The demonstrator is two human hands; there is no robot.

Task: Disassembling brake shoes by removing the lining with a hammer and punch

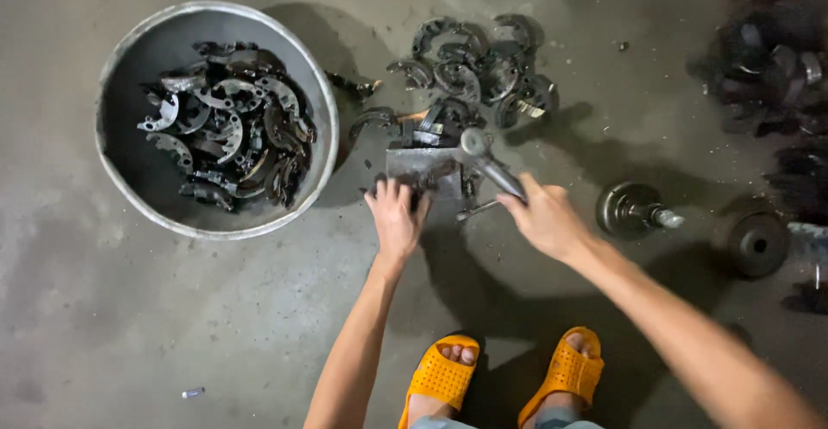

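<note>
Step in hand: the person squats over a small grey steel block (423, 170) on the concrete floor (259, 325), working a part on it with a hammer; judging by the pose, a strike is being lined up.
Doing it well: I judge the part should sit flat on the block, fingers kept back from the strike point, and the blow should fall square rather than glancing.
Right hand (545, 220): closed around the handle of the grey metal hammer (487, 163), whose head sits up and to the left of the fist, over the block's far edge.
Left hand (397, 215): fingers curled down over the block's near edge, pressing a dark part there; the part itself is mostly hidden under the fingers, so its shape cannot be told.
Loose pile of dark curved brake shoes (474, 71): on the floor just beyond the hammer head, away from both hands.
Round grey metal basin (323, 110): left of the left hand, holding more curved shoes.
Dark round drum parts (634, 209): right of the hammer hand, near.
</note>
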